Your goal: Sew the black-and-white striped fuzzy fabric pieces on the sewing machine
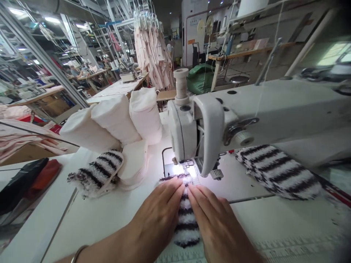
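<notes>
A fuzzy black-and-white striped piece (187,218) lies on the white table under the needle of a white sewing machine (246,117). My left hand (160,215) lies flat on its left side, fingers stretched out and pressed together. On its right side my right hand (216,223) rests flat in the same way. Both sets of fingertips sit just short of the lit presser foot (188,166). The far end of the piece is under the foot.
Several rolls of white fabric (115,124) are stacked at the back left, with another striped piece (97,173) in front of them. A further striped piece (276,171) lies right of the machine. A black and red object (30,180) sits at the left edge.
</notes>
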Motion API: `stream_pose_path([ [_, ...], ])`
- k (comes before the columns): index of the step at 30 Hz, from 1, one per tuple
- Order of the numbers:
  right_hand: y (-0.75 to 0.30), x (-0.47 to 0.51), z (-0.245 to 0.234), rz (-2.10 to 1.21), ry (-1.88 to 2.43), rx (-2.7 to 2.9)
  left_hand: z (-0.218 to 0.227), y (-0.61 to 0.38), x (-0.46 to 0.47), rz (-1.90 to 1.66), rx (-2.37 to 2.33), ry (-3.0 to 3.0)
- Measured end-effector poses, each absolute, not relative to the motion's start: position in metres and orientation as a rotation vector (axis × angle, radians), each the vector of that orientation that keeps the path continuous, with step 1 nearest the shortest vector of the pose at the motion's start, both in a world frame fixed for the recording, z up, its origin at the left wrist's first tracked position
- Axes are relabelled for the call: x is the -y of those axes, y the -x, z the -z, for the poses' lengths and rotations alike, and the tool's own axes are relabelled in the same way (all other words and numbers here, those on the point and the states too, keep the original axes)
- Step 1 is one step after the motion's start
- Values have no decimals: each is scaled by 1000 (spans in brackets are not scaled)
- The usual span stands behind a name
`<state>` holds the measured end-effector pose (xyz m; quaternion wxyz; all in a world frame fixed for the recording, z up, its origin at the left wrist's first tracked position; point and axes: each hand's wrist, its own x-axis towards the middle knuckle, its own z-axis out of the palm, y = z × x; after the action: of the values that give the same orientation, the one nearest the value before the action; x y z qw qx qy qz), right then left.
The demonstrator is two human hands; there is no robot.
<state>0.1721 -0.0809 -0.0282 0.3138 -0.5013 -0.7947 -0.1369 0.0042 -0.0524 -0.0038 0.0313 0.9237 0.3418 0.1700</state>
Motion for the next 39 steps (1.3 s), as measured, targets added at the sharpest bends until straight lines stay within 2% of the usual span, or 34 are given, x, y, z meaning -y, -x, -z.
stream_pose_path([
  [12,-173,70,37,302,1390,2108,14,-4,38,-624,-1169,-2807],
  [17,-186,68,37,32,1375,2225,9,0,34,-590,-1086,-2807],
  [23,-222,58,11,-421,1160,2263,-21,20,33,-636,-1041,-2581],
  [32,-206,94,22,-120,1044,2153,-27,22,40,-444,-925,-2532],
  [39,-195,84,20,-108,1123,2135,-26,20,35,-276,-899,-2541],
])
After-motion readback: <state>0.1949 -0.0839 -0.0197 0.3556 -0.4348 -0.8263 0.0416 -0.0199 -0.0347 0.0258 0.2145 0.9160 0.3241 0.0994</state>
